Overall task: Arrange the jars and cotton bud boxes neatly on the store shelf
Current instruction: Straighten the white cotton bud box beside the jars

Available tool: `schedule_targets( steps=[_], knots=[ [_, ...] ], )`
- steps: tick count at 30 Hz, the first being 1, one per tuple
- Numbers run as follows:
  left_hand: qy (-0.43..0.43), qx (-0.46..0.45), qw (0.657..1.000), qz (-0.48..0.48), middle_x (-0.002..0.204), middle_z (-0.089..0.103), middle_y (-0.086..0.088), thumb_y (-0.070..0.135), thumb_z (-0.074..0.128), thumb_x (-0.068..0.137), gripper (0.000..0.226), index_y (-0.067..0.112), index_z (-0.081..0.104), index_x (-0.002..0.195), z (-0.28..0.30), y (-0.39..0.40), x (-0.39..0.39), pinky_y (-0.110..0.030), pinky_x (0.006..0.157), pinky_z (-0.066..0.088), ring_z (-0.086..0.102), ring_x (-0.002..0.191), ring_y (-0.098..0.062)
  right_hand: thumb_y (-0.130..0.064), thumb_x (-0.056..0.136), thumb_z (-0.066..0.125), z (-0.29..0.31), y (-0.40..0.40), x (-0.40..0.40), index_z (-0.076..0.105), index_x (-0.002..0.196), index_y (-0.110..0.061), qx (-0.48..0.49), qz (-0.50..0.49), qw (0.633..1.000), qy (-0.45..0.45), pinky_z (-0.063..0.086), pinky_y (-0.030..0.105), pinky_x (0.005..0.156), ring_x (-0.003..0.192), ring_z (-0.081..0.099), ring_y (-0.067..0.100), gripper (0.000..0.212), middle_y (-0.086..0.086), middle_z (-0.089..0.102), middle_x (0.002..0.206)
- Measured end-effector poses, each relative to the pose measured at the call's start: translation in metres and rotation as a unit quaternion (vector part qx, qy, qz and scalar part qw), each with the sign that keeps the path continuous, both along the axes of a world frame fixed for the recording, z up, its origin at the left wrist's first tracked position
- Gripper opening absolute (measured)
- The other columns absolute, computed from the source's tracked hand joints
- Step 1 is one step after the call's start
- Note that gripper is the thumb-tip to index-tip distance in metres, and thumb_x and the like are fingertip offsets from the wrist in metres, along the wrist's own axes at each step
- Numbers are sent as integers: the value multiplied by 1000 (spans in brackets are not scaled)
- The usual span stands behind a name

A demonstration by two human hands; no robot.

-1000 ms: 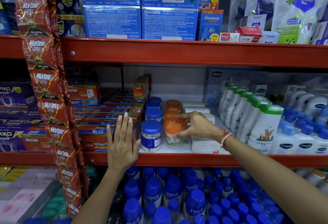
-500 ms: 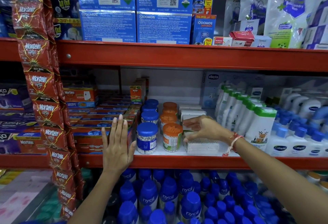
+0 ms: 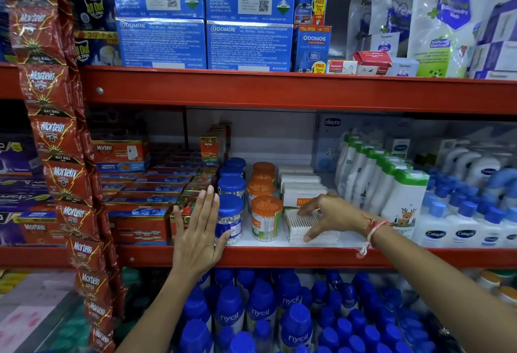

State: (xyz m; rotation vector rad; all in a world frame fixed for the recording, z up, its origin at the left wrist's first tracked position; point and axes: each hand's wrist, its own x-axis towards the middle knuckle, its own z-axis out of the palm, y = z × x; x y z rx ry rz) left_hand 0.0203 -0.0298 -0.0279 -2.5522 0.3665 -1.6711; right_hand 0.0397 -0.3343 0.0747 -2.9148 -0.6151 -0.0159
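On the middle shelf (image 3: 279, 257) stand a row of blue-lid jars (image 3: 230, 221), a row of orange-lid jars (image 3: 266, 219) and a row of cotton bud boxes (image 3: 300, 184), each running front to back. My left hand (image 3: 197, 235) is flat with fingers apart, pressed against the red boxes just left of the front blue-lid jar. My right hand (image 3: 333, 215) lies over the front clear cotton bud box (image 3: 296, 225), fingers on its top and thumb at its front side. The front orange-lid jar stands free between my hands.
Stacked red Mortein boxes (image 3: 140, 221) fill the shelf's left part, with hanging Mortein sachets (image 3: 64, 179) in front. Green-capped white bottles (image 3: 402, 198) and blue-capped Cetaphil bottles (image 3: 461, 229) crowd the right. Blue-capped nycil bottles (image 3: 260, 310) fill the shelf below.
My right hand left the front orange-lid jar and moved right onto the front cotton bud box. My left hand stayed flat against the red boxes.
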Motion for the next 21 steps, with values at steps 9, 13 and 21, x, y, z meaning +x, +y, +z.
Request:
schedule_targets(
  steps=[9, 13, 21],
  knots=[
    [-22, 17, 1000, 1, 164, -7, -5, 51, 16, 100, 70, 8, 3, 154, -8, -2, 8, -53, 120, -10, -3, 151, -18, -49, 71, 70, 6, -4, -2, 64, 117, -26, -4, 18, 1000, 10, 43, 24, 103, 113, 59, 5, 53, -10, 66, 122],
    [-27, 16, 1000, 0, 164, -6, -5, 51, 16, 101, 70, 8, 4, 154, -6, 0, 9, -53, 120, -9, -2, 152, -18, -48, 72, 68, 14, -3, 1, 67, 113, -26, 2, 23, 1000, 12, 45, 21, 100, 106, 61, -3, 46, -13, 68, 118],
    [-27, 18, 999, 1, 164, -5, -5, 50, 16, 101, 70, 7, 4, 154, -5, -1, 9, -53, 120, -8, -1, 152, -19, -47, 73, 69, 31, -5, 11, 72, 101, -27, 39, 32, 997, 58, 44, 3, 87, 72, 53, -28, 35, -15, 70, 111]
  ],
)
